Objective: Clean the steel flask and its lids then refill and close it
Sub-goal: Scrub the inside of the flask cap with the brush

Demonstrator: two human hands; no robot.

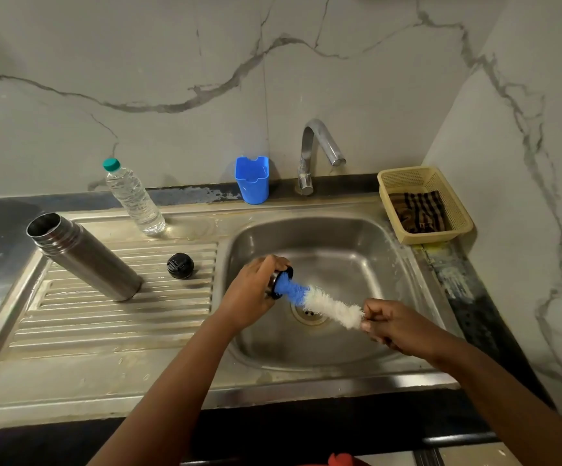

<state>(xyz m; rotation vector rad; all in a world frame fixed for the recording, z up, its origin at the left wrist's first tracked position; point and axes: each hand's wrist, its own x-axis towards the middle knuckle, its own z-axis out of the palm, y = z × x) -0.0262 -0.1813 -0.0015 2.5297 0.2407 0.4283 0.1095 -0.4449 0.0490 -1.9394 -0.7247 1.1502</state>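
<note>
Over the sink basin (357, 237) the left hand (252, 290) has its fingers curled round a steel cap (278, 284), holding it on its side with the open mouth turned toward the right. The brush (316, 299) runs from that mouth across to the right hand (394, 326): its blue bristles are pushed into the cap, its white bristles lie in the open between the two hands, and the right fingers pinch the handle end just past the white part. Both hands hang above the drain (308, 314). The flask (84, 255) stands open on the ribbed drainboard (105, 317) to the left, well apart from the hands, its mouth uncovered. A black lid (180, 266) sits on the ridges between the flask and the basin. Behind them a water bottle (133, 196) with a green top stands near the wall, a blue cup (252, 179) rests on the back ledge beside the tap (316, 153), and a yellow basket (424, 203) holding a striped cloth (419, 211) sits on the tabletop at the right corner.
</note>
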